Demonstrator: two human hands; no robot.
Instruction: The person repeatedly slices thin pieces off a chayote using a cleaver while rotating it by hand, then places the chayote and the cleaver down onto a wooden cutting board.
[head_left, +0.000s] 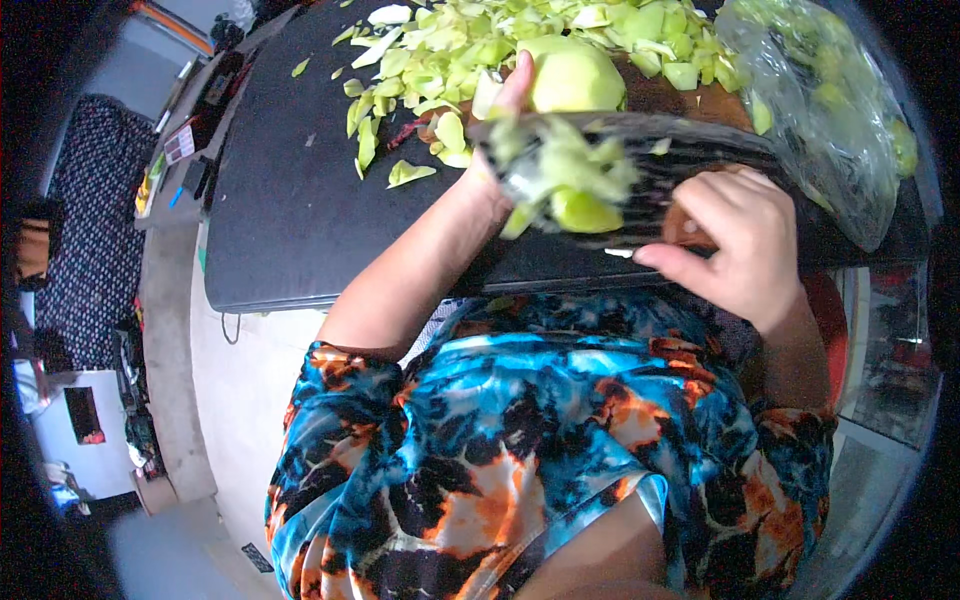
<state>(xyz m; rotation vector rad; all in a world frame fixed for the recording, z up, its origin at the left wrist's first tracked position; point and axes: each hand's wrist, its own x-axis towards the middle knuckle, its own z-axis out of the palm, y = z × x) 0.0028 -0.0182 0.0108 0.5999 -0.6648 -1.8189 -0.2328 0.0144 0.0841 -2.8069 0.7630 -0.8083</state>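
Note:
My right hand (739, 232) grips the wooden handle (684, 229) of a cleaver with a wide dark blade (705, 146). The blade is blurred, and bits of pale green peel (574, 165) lie across or in front of it. Behind it, my left hand (513, 91) holds a large peeled green fruit (577, 75), thumb along the fruit's left side. The blade hides most of that hand's fingers and the fruit's lower part. A brown wooden cutting board (709, 101) shows under the fruit. Around its far side spreads a heap of green peelings (450, 45).
A clear plastic bag (825, 127) with green contents lies at the table's right. Loose peelings (409, 174) are scattered on the black tabletop (300, 180), whose near edge runs close to my body. A cluttered grey ledge (176, 180) stands left of the table.

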